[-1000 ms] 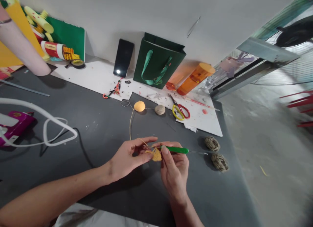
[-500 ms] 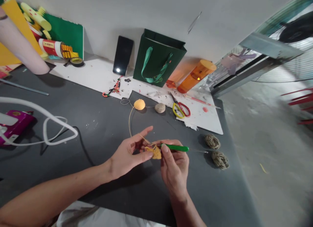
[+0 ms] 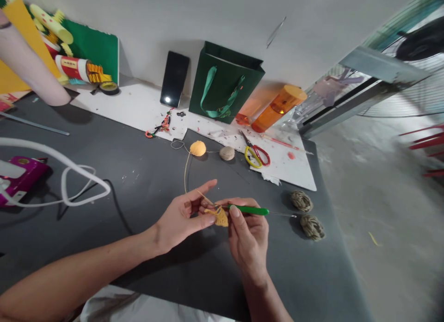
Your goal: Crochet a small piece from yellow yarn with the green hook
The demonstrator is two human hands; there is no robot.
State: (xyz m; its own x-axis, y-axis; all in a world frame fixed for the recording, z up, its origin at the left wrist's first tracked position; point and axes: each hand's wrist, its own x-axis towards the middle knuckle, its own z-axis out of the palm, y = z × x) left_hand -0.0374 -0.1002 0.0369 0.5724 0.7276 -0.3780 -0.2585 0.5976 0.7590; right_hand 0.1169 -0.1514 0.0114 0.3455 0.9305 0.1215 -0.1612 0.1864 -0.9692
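Note:
A small yellow crochet piece [image 3: 221, 217] is pinched between the thumb and fingers of my left hand [image 3: 183, 218], whose index finger is stretched out with yarn running over it. My right hand [image 3: 249, 234] grips a crochet hook [image 3: 252, 210] by its green handle; the metal tip reaches the piece, though the stitch itself is too small to make out. From my left hand the strand leads up to a yellow yarn ball [image 3: 198, 148] on the dark table. Beside that ball lies a small beige yarn ball [image 3: 227, 153].
Scissors [image 3: 255, 154] with red and yellow handles lie on a white board [image 3: 284, 167]. Behind stand a phone [image 3: 174, 79], a green paper bag [image 3: 225, 83] and an orange bottle [image 3: 278, 108]. Two olive yarn bundles [image 3: 312, 226] sit at right, a white cable [image 3: 86, 181] at left.
The crochet piece and the hook have shifted very slightly in my hands. The strand to the yellow ball hangs a little further right. Everything else stays put.

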